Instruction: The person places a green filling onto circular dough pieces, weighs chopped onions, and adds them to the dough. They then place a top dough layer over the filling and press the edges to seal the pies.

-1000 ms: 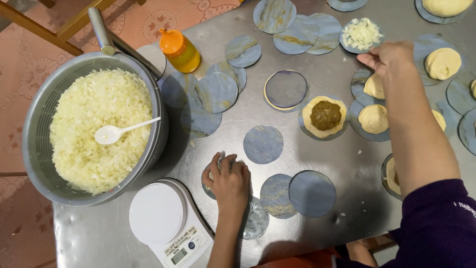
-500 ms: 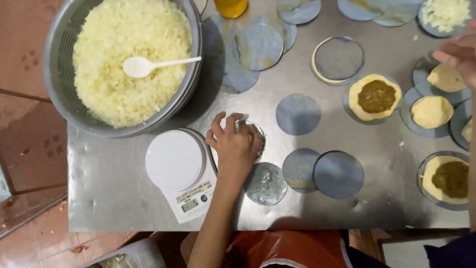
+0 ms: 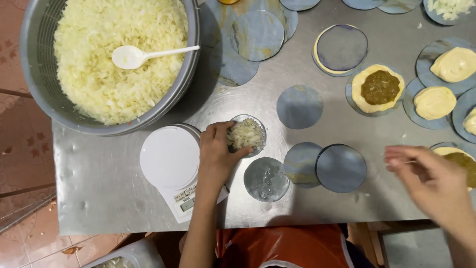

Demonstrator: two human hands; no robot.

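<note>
My left hand grips the left rim of a small round disc heaped with shredded pale filling, just right of the white kitchen scale. My right hand hovers, blurred, over the table's near right edge, fingers stretched out and nothing seen in it. It is beside a dough round with brown filling. Bare grey discs lie between the two hands.
A big grey colander bowl of shredded filling with a white spoon fills the far left. More grey discs, a filled dough round and plain dough pieces cover the steel table to the right.
My left hand has slid back off the small disc, so the shredded filling on it shows. My right hand has come from the dough pieces at the far right toward the near edge.
</note>
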